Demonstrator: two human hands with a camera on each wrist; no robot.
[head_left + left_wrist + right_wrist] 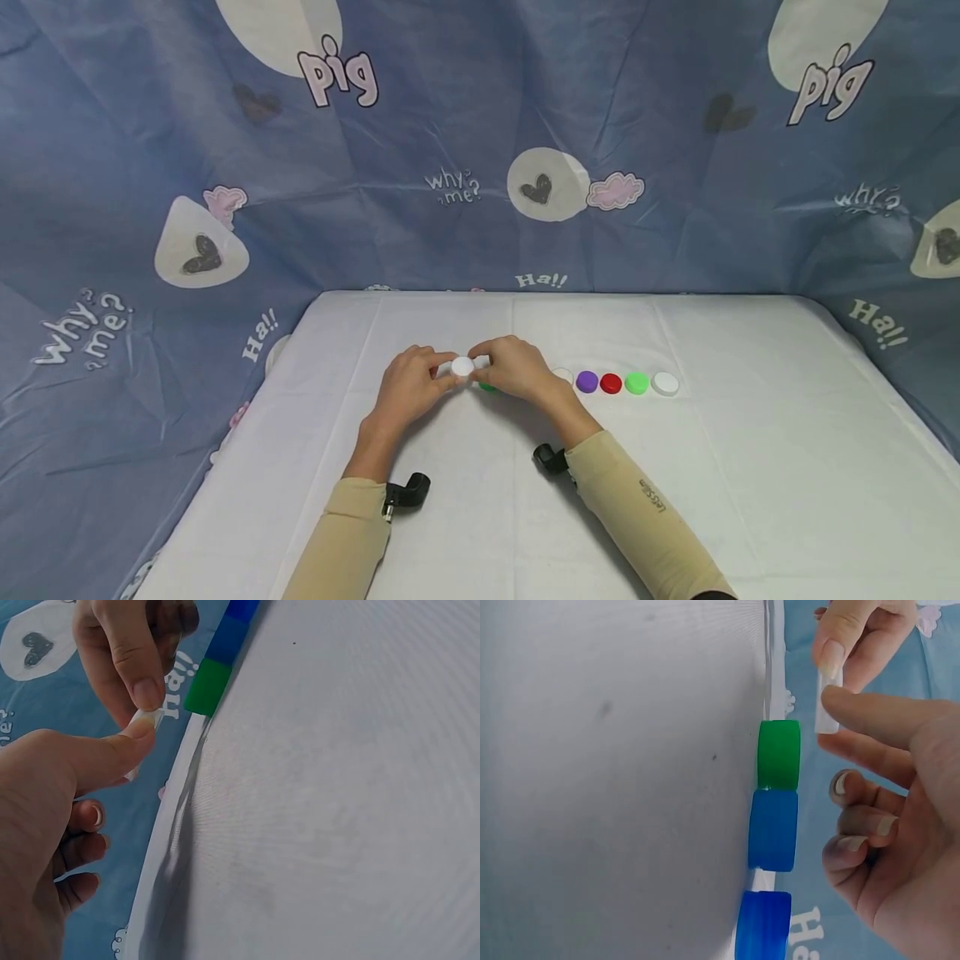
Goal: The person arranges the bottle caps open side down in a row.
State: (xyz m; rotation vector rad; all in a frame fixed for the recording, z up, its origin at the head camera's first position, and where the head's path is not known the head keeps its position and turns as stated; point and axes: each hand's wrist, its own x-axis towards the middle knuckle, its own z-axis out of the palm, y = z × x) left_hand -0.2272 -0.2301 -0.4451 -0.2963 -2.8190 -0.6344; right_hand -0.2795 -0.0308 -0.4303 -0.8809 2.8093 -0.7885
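Note:
A white bottle cap (pixel 462 367) is held up just off the table between both hands. My left hand (pixel 408 387) pinches its left side with thumb and forefinger, and my right hand (pixel 517 368) pinches the other side the same way. Seen edge-on in the right wrist view, the white cap (pixel 826 712) has both thumbs against it. The right hand's other fingers are loosely curled. Close by stands a green cap (pixel 778 755), mostly covered by the right hand in the head view. Two blue caps (pixel 772 829) follow it in line, hidden there by that hand.
Right of the hands the row goes on with a partly covered white cap (pixel 563 375), a purple cap (pixel 587 382), a red cap (pixel 611 383), a light green cap (pixel 637 382) and a white cap (pixel 665 383). A white cloth (pixel 750 467) covers the table; a blue printed curtain (pixel 420 242) hangs behind.

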